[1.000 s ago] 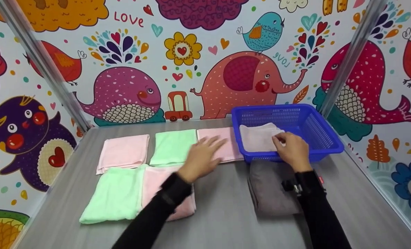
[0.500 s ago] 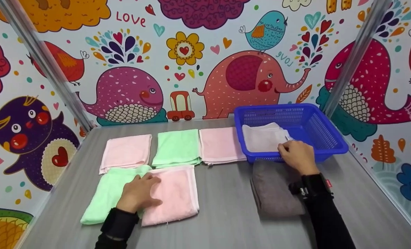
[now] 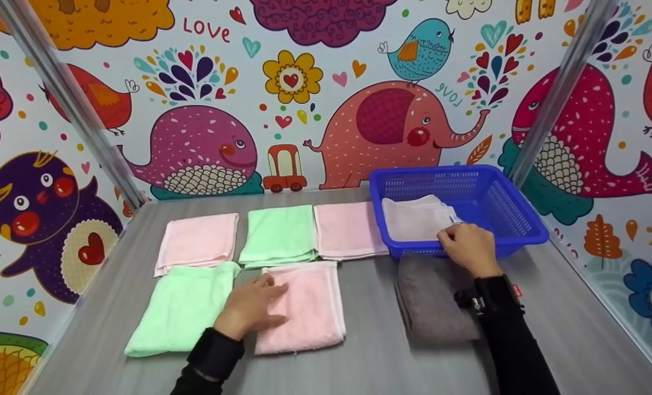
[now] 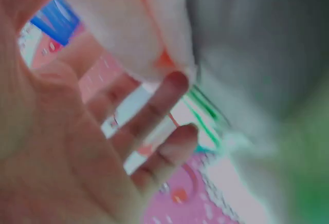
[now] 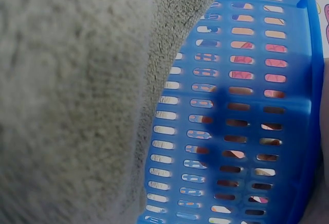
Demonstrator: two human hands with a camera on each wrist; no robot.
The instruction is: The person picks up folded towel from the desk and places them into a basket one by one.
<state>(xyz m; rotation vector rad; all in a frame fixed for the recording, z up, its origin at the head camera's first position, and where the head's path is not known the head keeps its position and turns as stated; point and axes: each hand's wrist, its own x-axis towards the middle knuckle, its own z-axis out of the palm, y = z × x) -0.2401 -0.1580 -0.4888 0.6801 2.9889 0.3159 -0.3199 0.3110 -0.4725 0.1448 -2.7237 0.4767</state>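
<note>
My left hand (image 3: pixel 251 307) rests at the left side of a folded pink towel (image 3: pixel 309 312), fingers extended and thumb spread. In the left wrist view, the fingertips (image 4: pixel 177 82) lie against the towel's pale edge (image 4: pixel 133 23). My right hand (image 3: pixel 471 247) holds the near rim of a blue plastic basket (image 3: pixel 523 233), fingers curled over it and partly hidden. Skin shows through the slots of the basket wall (image 5: pixel 293 131) in the right wrist view. Inside the basket is a folded whitish towel (image 3: pixel 413 219). Below this hand lies a folded grey towel (image 3: pixel 435 307).
A green towel (image 3: pixel 180 312) lies left of my left hand. Behind stand a pink towel (image 3: pixel 199 241), a green towel (image 3: pixel 279 233) and another pink towel (image 3: pixel 350 227) in a row. A patterned wall (image 3: pixel 287 49) closes off the back of the table (image 3: pixel 369 351).
My left hand came left from the middle to the front pink towel, then slid it right, leaving a gap beside the green one. The right hand lowered slightly to the basket's near rim.
</note>
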